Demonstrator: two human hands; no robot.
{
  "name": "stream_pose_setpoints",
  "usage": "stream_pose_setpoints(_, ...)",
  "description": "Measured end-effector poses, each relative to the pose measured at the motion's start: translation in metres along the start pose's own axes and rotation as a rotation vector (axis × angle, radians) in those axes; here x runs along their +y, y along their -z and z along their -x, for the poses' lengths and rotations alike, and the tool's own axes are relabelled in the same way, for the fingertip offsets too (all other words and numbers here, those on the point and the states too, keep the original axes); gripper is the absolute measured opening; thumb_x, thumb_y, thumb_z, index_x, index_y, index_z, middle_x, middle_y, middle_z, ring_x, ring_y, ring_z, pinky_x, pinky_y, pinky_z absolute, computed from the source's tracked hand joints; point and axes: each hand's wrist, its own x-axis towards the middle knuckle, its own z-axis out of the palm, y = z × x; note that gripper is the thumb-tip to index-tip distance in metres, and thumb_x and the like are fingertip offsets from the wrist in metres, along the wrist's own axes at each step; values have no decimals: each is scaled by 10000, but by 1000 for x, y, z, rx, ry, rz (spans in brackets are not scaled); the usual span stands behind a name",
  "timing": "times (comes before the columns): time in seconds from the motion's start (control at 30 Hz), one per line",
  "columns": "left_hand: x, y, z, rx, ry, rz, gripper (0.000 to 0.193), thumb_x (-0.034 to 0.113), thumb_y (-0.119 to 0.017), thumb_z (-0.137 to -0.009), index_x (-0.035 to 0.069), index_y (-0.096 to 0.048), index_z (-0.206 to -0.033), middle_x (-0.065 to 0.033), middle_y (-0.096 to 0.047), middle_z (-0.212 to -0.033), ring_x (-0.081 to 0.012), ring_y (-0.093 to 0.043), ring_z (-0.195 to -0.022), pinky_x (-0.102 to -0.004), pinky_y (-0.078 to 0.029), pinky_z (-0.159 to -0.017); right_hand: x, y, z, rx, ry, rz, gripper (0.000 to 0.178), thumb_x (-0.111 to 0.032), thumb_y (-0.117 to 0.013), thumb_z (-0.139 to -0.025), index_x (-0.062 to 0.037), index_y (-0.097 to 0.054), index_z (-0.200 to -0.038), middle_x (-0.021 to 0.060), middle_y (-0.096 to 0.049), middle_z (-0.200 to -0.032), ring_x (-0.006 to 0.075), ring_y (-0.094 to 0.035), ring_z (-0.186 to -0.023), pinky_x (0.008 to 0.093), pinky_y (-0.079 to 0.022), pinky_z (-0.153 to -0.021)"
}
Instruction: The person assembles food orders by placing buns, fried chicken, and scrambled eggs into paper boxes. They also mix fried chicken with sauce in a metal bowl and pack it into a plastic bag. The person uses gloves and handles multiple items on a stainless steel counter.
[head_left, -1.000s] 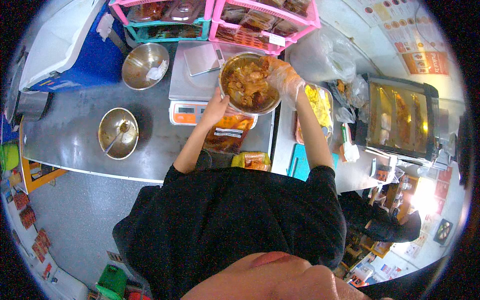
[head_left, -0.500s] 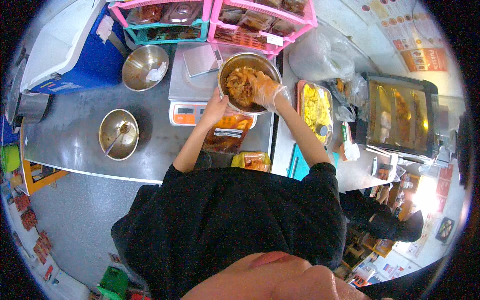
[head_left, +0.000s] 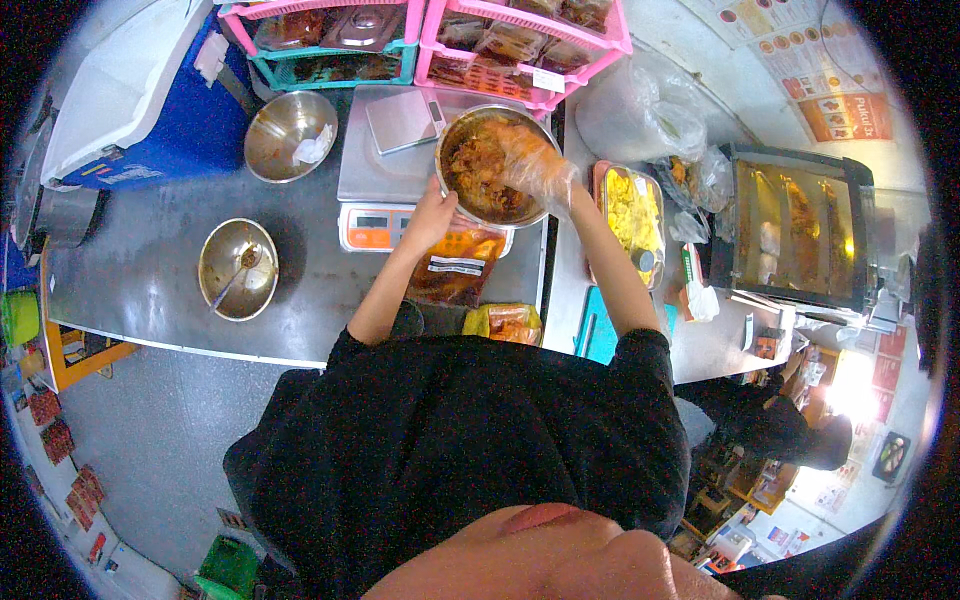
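Observation:
A steel mixing bowl point(head_left: 543, 210) holds brown, sauce-coated food pieces point(head_left: 473, 165), perhaps meat. My left hand point(head_left: 432, 220) is bare and closed on the bowl's near left rim. Inside the bowl, my right hand point(head_left: 538, 170) wears a clear plastic glove and presses among the pieces; its fingertips are buried or blurred. Beneath and behind the bowl lies the platform of an orange-and-white weighing scale point(head_left: 372, 229). A flat kitchen scale point(head_left: 404, 122) rests on that platform. Just nearer to me is a pouch of reddish-brown food point(head_left: 452, 268).
On the left are a bowl with a spoon point(head_left: 237, 270), another bowl with crumpled tissue point(head_left: 290, 137) and a blue cooler point(head_left: 190, 130). Pink and teal racks point(head_left: 530, 92) stand behind. To the right are a tray of yellow food point(head_left: 632, 215), a teal board point(head_left: 598, 320) and a display warmer point(head_left: 800, 230).
My gloved right hand has shifted and turned within the bowl, its wrist a little farther right. The left hand keeps its hold on the rim. A dark-clothed person at right has moved slightly.

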Motion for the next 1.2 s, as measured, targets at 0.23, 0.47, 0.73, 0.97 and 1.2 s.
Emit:
stream_pose_setpoints(0.23,-1,-1,0,-31,25,-21,400,81,-339,-956,99,-135,-1300,-271,-560,-995,-344,-675,-734,-373,-594,-579,-1,-21,-13,-263,91,172,390,-230,-644,-733,-104,-582,-1096,187,-596,-1096,322,-560,-1056,410,-458,-903)
stream_pose_setpoints(0.47,-2,-7,1,30,-21,9,402,67,-354,-943,81,-166,-1298,-248,-559,-996,-325,-674,-709,-367,-596,-570,2,-40,-19,-398,61,126,476,-233,-641,-734,-135,-548,-1190,171,-637,-1010,342,-595,-988,411,-469,-889)
stream_pose_setpoints(0.73,-5,-7,2,15,19,50,445,59,-362,-933,84,-152,-1324,-241,-554,-1026,-326,-675,-701,-366,-598,-563,7,19,-10,-295,-222,69,339,-307,-643,-746,-103,-664,-1017,180,-641,-1029,328,-601,-985,401,-468,-889)
stream_pose_setpoints(0.97,-2,-7,-1,35,4,19,431,62,-361,-935,106,-168,-1317,-254,-548,-1033,-335,-677,-707,-367,-597,-566,2,15,-13,-219,-118,-33,444,-407,-623,-767,-120,-625,-1105,193,-627,-1055,319,-587,-1022,398,-459,-905)
stream_pose_setpoints(1.2,-9,-10,-3,33,15,37,414,73,-372,-930,97,-182,-1297,-254,-556,-983,-321,-674,-671,-366,-593,-554,2,-14,1,-72,213,417,538,-468,-630,-764,-134,-578,-1183,221,-600,-1089,335,-568,-1057,410,-458,-899)
